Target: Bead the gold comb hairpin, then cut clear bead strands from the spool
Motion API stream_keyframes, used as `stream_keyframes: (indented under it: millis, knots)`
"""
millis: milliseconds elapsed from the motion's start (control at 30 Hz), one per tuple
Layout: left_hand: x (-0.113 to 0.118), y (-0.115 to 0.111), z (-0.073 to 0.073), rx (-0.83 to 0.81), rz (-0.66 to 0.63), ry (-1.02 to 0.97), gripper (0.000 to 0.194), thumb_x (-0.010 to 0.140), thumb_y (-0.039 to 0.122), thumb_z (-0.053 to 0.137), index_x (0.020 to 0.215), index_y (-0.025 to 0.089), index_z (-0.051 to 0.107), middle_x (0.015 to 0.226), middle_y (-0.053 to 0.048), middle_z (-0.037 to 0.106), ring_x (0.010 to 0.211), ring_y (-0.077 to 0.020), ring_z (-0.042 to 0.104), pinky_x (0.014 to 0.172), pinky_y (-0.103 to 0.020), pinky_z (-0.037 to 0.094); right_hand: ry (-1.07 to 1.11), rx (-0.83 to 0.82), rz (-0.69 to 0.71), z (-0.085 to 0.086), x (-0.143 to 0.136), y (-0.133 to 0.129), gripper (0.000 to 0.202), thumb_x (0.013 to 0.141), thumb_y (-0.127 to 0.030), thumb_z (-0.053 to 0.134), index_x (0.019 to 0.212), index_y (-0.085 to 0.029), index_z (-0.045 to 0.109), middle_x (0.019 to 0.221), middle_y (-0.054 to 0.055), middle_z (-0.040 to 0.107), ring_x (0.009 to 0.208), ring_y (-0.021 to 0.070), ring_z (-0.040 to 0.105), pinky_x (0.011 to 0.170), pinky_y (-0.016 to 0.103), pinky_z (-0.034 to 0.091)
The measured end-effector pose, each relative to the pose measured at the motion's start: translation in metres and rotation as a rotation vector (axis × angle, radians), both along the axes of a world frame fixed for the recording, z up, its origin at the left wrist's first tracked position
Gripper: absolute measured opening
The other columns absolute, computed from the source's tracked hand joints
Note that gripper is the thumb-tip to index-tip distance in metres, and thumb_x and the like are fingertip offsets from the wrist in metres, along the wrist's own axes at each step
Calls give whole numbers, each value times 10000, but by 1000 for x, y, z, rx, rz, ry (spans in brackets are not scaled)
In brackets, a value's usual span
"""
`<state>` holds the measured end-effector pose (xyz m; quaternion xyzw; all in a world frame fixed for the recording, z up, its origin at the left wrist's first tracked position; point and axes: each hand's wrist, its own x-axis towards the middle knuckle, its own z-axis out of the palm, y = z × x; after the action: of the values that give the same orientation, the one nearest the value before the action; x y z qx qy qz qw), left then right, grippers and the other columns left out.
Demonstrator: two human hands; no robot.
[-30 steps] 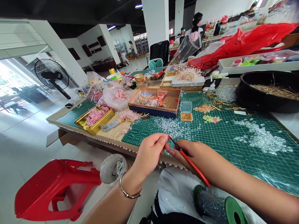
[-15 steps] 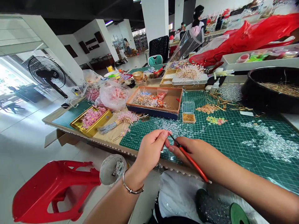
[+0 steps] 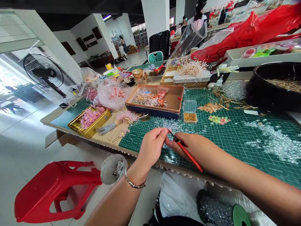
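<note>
My right hand [image 3: 188, 142] is closed round slim red-handled pliers [image 3: 189, 156], whose dark jaws point up and left to my left fingertips. My left hand [image 3: 154, 142], with a silver bangle at the wrist, pinches thumb against forefinger at the jaw tips. Whatever sits in that pinch is too small and too covered to make out. Both hands are held over the front edge of the green cutting mat [image 3: 138, 135]. Just beyond them lie loose clear beads [image 3: 168, 124] and a small clear box of gold beads [image 3: 190, 117].
A shallow cardboard box [image 3: 152, 108] holds beaded sprigs. To the left stands a gold tin [image 3: 88, 133] of pink flowers. Clear pieces [image 3: 279, 144] and a black bowl [image 3: 258, 91] lie right. Below are a red stool [image 3: 39, 191], a white bucket [image 3: 107, 172] and a spool [image 3: 238, 215].
The pliers have turned in my right hand, their handle end now higher and further left. Both hands have shifted slightly up, still meeting at the jaws. The whole view has tilted a little.
</note>
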<state>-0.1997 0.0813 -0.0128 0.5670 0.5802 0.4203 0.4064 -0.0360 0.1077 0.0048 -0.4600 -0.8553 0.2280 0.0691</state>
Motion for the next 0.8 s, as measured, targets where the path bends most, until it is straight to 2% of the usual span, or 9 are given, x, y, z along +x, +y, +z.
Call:
stream_keyframes:
  millis: [333, 800]
  knots:
    - [2, 2, 0, 7, 8, -51, 344, 916, 432, 434, 986, 180, 658, 692, -6, 570, 594, -121, 456, 552, -230, 354, 3, -43, -9, 1, 2, 2, 504, 895, -624, 264, 733, -211, 504, 592, 18, 594, 486, 126, 493, 455, 236, 258]
    - [3, 0, 2, -4, 29, -96, 350, 902, 440, 458, 1002, 175, 665, 691, -12, 582, 587, -117, 448, 535, -224, 346, -13, 36, -15, -1, -2, 0, 480, 906, -596, 265, 723, -213, 489, 567, 23, 579, 488, 143, 511, 462, 242, 252]
